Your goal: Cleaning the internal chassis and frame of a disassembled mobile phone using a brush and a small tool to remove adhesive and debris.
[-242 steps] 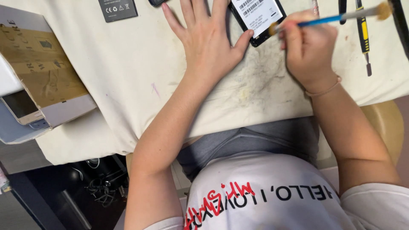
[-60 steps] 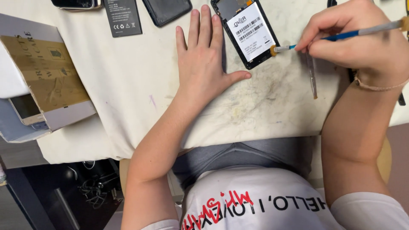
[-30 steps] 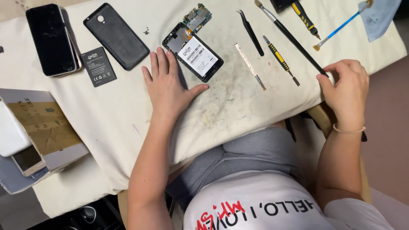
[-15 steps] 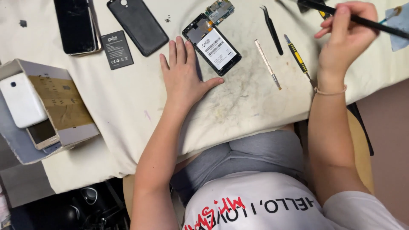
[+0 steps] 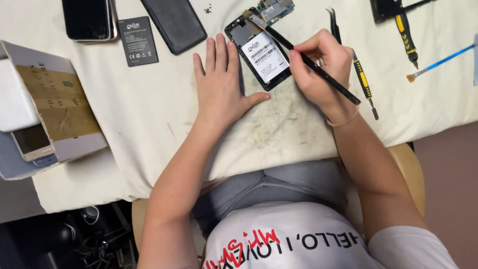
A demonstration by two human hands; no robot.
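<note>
An opened black phone (image 5: 259, 52) with a white label inside lies on the white cloth (image 5: 149, 124), its circuit board (image 5: 275, 9) exposed at the top. My left hand (image 5: 221, 84) rests flat on the cloth, fingers spread, touching the phone's left edge. My right hand (image 5: 321, 69) holds a long black pry tool (image 5: 308, 62) like a pen. The tool's tip reaches the phone's upper end by the board.
Black tweezers (image 5: 334, 27), a yellow-black screwdriver (image 5: 362, 82), another screwdriver (image 5: 406, 37) and a blue brush (image 5: 438, 63) lie to the right. A battery (image 5: 138, 41), black back cover (image 5: 174, 22) and dark phone (image 5: 88, 19) lie at upper left. An open box with phones (image 5: 42, 107) is at left.
My right hand reached to the far right, picked up the black pry tool and brought it back to the opened phone. The blue brush now lies on the cloth. My left hand stayed put.
</note>
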